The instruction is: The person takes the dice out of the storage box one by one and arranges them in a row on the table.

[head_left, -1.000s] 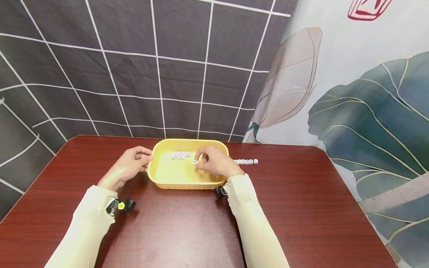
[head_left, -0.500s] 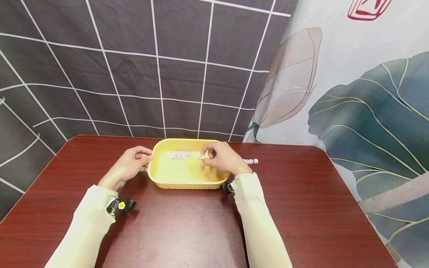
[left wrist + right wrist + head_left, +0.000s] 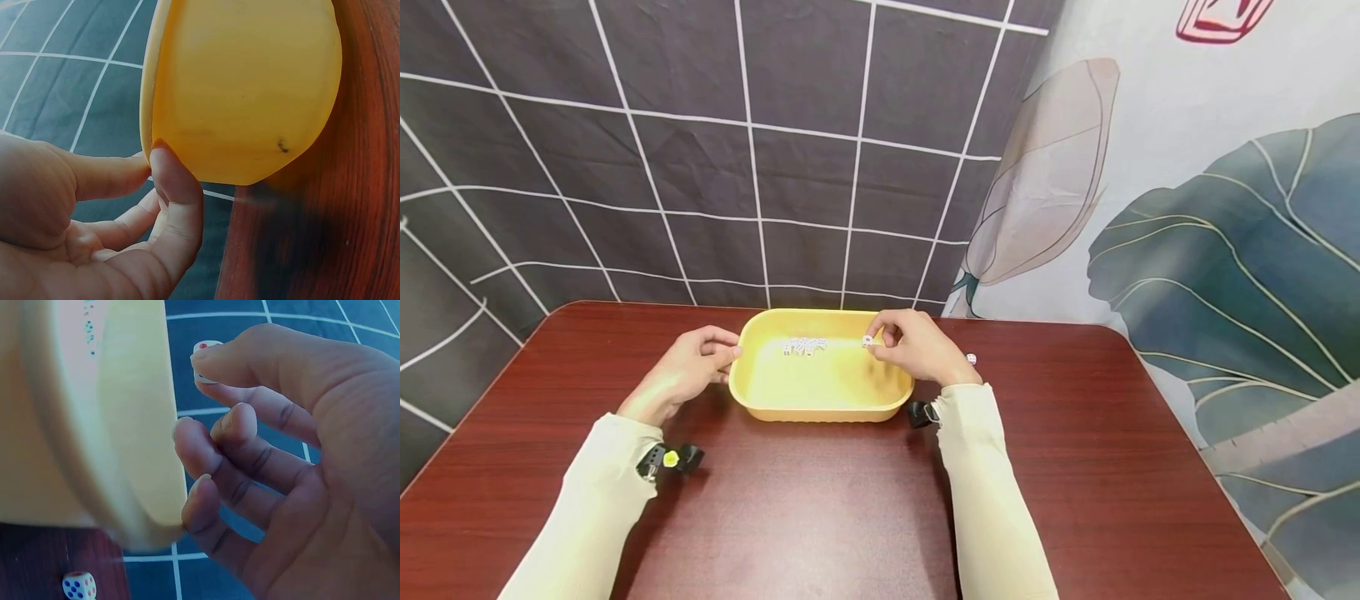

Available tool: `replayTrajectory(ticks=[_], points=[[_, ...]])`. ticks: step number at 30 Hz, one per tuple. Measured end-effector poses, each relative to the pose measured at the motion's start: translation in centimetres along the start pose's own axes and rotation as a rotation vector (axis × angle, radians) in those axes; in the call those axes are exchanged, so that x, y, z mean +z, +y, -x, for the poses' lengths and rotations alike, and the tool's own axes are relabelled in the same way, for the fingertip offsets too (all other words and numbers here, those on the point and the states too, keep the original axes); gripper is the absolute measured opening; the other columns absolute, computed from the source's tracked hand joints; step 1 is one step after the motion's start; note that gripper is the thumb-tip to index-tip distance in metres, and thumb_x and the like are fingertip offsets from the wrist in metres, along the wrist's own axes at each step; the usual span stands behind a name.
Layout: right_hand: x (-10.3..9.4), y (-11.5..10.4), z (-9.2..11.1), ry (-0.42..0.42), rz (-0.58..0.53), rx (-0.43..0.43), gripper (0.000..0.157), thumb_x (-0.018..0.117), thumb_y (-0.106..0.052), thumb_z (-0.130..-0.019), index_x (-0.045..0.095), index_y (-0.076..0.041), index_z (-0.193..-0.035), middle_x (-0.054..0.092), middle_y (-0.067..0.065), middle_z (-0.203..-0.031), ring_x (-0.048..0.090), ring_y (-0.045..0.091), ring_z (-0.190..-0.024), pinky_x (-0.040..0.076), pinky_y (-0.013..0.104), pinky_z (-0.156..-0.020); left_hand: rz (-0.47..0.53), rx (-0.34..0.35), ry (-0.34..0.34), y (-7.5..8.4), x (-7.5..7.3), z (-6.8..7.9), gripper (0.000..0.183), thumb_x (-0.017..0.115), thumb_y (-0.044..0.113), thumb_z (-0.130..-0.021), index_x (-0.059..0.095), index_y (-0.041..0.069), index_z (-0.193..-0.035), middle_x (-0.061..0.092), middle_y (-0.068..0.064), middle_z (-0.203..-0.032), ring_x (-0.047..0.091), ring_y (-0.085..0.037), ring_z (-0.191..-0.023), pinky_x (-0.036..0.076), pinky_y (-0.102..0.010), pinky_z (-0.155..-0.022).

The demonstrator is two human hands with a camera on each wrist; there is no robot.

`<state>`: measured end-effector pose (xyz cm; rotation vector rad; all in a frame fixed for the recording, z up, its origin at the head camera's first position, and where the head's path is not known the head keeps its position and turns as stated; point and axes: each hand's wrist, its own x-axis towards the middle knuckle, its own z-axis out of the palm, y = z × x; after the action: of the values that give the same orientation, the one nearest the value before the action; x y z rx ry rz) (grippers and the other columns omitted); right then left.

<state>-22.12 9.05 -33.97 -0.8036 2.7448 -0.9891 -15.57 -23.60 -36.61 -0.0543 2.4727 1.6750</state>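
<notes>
A yellow plastic tub (image 3: 816, 412) stands on the table. My left hand (image 3: 681, 373) pinches its left rim between thumb and finger, as the left wrist view shows on the yellow wall (image 3: 250, 81). Inside, toward the back left, lies a cluster of small white dice (image 3: 805, 345). My right hand (image 3: 921, 350) pinches one white die (image 3: 867, 341) between thumb and index finger, over the tub's right part. A red pip shows on that die (image 3: 204, 346) in the right wrist view. The other right fingers are loosely bent near the tub's rim.
Right of the tub, one die (image 3: 972, 359) shows past my right wrist on the reddish-brown table (image 3: 805, 500). A die (image 3: 79, 585) also appears beside the tub in the right wrist view. Behind the table hangs a dark cloth (image 3: 805, 175) with white grid lines.
The right hand has moved right and up in view with the die, away from the cluster. Its wrist now covers more of the dice row beside the tub. The left hand stays put.
</notes>
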Motion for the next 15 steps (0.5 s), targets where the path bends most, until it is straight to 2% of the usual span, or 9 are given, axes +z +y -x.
replayTrajectory(ticks=[6,15], points=[[-0.5,0.7,0.3,0.034,-0.012,-0.019,0.006,0.071,-0.013,-0.087,0.072,-0.016,-0.093,0.053,-0.003,-0.073,0.052,0.012,-0.071,0.043,0.025,-0.068,0.004,0.005,-0.001,-0.1,0.0,0.0,0.033,0.053,0.006,-0.104,0.048,-0.015,-0.129,0.065,-0.005,-0.093,0.061,-0.004,-0.072,0.058,-0.021,-0.068],[-1.4,1.7,0.8,0.032,-0.018,-0.002,0.006,0.069,-0.011,-0.09,0.071,-0.016,-0.093,0.052,-0.003,-0.074,0.05,0.012,-0.071,0.042,0.025,-0.069,0.006,0.006,-0.002,-0.1,0.0,0.1,0.033,0.053,0.006,-0.104,0.048,-0.015,-0.129,0.064,-0.005,-0.093,0.06,-0.005,-0.072,0.058,-0.021,-0.068]])
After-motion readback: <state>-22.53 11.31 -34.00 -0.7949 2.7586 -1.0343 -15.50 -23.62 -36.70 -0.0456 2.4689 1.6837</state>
